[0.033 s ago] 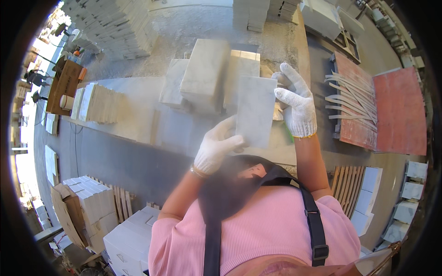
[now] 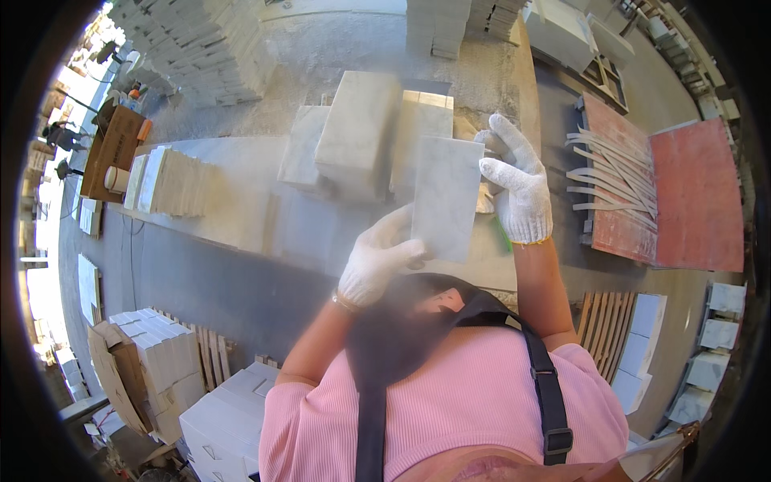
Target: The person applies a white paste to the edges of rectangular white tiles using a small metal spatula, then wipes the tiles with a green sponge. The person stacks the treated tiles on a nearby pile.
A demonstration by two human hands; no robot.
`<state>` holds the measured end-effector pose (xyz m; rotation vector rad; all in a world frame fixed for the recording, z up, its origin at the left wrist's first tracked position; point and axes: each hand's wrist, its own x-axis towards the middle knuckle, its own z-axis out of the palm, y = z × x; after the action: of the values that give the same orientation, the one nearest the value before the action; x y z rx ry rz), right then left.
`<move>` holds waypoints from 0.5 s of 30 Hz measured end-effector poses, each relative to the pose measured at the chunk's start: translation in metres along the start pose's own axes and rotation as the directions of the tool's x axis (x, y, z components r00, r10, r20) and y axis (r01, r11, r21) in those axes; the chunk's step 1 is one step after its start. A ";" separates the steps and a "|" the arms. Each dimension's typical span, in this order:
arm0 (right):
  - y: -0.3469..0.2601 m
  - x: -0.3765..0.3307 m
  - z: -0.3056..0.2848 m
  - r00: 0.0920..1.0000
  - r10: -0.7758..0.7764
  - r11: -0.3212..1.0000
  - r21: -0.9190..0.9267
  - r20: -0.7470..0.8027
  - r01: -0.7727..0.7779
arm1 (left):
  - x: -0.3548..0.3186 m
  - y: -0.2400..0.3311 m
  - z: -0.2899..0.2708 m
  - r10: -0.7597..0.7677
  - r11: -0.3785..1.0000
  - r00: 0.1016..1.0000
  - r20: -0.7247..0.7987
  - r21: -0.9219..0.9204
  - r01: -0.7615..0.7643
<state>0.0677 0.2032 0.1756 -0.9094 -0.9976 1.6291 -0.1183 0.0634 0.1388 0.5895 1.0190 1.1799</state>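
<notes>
A thin, pale grey-white rectangular tile [image 2: 447, 197] is held up in front of me, its broad face toward me. My left hand [image 2: 376, 259], in a white knit glove, grips its lower left edge, with the fingertips partly hidden. At the upper right edge, my gloved right hand [image 2: 522, 189] has its thumb and fingers closed on the tile, the index finger raised. Just beyond the tile, a tall stack of pale marble tiles [image 2: 353, 128] stands on the worktable [image 2: 241, 173], with lower tile piles against it.
Further left on the table is a row of upright tiles [image 2: 177, 181] near a cardboard box [image 2: 112, 153]. Off to the right, white strips [image 2: 614, 173] lie on a red board [image 2: 695, 193]. White boxes [image 2: 229, 418] stand behind me on the left. Tall tile stacks [image 2: 193, 44] line the far side.
</notes>
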 end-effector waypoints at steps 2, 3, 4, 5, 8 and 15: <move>-0.002 -0.003 0.000 1.000 -0.001 1.000 0.013 0.000 0.001 | -0.002 0.000 -0.001 -0.009 1.000 1.000 -0.011 0.010 0.009; -0.003 -0.005 0.000 1.000 0.000 1.000 0.021 0.012 -0.001 | -0.003 -0.001 -0.001 -0.003 1.000 1.000 -0.020 0.015 0.003; -0.003 -0.006 -0.001 1.000 0.020 1.000 0.009 -0.005 -0.020 | -0.003 -0.002 -0.002 0.004 1.000 0.999 -0.032 0.020 -0.003; -0.003 -0.008 -0.002 0.999 0.015 1.000 0.024 0.041 -0.016 | -0.003 -0.003 -0.003 0.020 1.000 0.999 -0.040 0.021 -0.019; 0.000 -0.013 -0.005 0.994 0.029 1.000 -0.015 0.105 -0.027 | -0.008 -0.006 -0.009 0.060 0.998 0.995 -0.077 0.022 -0.059; 0.011 -0.024 -0.012 0.962 0.044 0.986 -0.166 0.269 0.001 | -0.042 -0.016 -0.062 0.039 0.999 0.990 -0.135 0.001 -0.039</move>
<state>0.0808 0.1805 0.1632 -0.8202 -1.3315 1.7416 -0.1671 0.0113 0.1115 0.5359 1.1256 1.2683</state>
